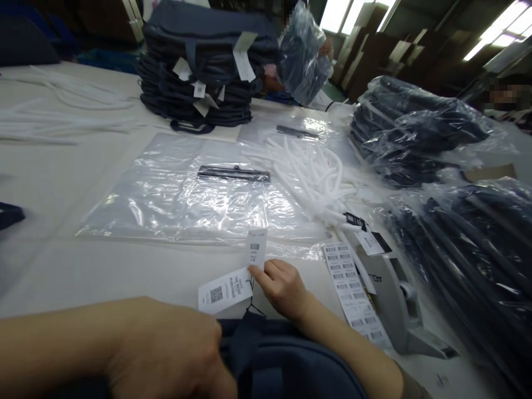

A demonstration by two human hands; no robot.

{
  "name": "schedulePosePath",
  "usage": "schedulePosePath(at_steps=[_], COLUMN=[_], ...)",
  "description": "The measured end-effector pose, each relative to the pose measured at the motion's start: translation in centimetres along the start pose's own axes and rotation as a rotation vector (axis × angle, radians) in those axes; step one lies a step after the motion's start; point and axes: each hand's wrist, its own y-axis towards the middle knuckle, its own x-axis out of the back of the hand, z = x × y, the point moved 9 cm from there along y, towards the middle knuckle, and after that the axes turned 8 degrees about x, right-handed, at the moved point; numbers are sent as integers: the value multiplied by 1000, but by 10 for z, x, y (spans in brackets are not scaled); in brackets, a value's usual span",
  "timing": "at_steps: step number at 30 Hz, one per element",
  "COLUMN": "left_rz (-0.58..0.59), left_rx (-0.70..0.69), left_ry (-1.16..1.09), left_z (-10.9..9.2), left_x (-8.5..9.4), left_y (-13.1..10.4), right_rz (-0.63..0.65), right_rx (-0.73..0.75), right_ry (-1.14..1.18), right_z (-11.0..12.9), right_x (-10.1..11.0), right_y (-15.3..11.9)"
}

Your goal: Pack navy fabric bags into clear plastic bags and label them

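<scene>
the navy bag [307,360] lies at six o'clock, close to the wearer, with no plastic over the part that shows. two tags already hang from its strap on a dark string: the barcode tag [256,246] and, at eight o'clock of it, the qr tag [224,291]. the right hand [286,288] has thumb and forefinger clamped on the barcode tag's lower end. the left hand [166,349] is over the bag at seven o'clock; its fingertips are hidden, so whether they grip cannot be told.

as judged from how things lie, this bag is tagged but unwrapped. the clear sleeve [158,183], at eleven o'clock of the right hand, lies flat. the stack [208,33] at eleven o'clock is tagged and bare of plastic too. the wrapped bags [415,122] from two to four o'clock look finished. the sticker sheet [353,293], at four o'clock, holds many labels.
</scene>
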Motion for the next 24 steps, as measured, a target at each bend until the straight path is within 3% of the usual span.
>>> schedulePosePath(at_steps=[2,5,8,10,12,13,15,18,21,24], left_rz=[72,-161,-271,-211,-189,-246,-449,-687,-616,-552], left_rx=[175,512,718,757,786,792,744,521,381,406], left_ry=[-236,-596,-616,-531,-525,-515,-412,-170,-60,-166], left_z=[24,98,155,172,181,186,189,173,158,159], left_x=[-2,-1,-13,-24,-30,-27,-7,27,36,39], left_y=[28,42,36,35,37,38,42,54,68,61], right_rz=[20,-23,-70,-20,40,60,68,60,63,64], right_rx=[-87,-137,-130,-130,-137,-141,-154,-171,-188,-222], right_ry=[-52,-100,-123,-84,-37,-23,-23,-33,-27,-37], right_z=[-9,-14,-13,-13,-14,-14,-15,-16,-18,-23], right_x=[-1,-3,-4,-11,-15,-16,-12,-6,-5,-4], right_y=[-4,-11,-14,-14,-13,-13,-13,-13,-13,-16])
